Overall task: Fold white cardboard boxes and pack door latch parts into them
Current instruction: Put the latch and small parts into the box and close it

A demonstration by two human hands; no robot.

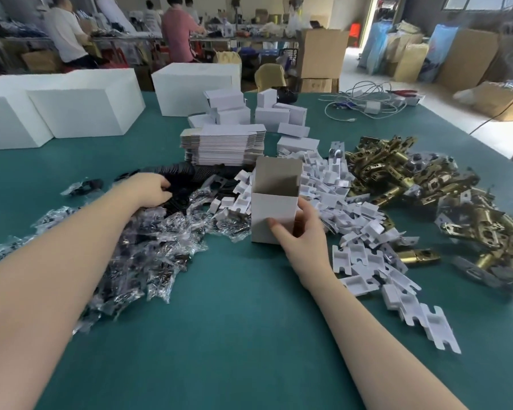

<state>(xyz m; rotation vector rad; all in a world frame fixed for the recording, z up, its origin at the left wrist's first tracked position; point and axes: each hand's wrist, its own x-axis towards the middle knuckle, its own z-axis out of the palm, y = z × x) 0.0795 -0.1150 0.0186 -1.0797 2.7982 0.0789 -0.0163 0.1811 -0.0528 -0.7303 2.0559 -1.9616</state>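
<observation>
Nearest the head camera, the person's two bare forearms reach out over the green table (234,321), and the right hand (301,236) steadies an upright white box (274,211) standing with its long axis vertical and its top flap raised, thumb curled across the front face and fingers around the right side. Off to the box's left, the left hand (151,189) is the nearer one to the heap of black parts (184,184), its fingers curled down into them; whether they already pinch a piece cannot be told.
</observation>
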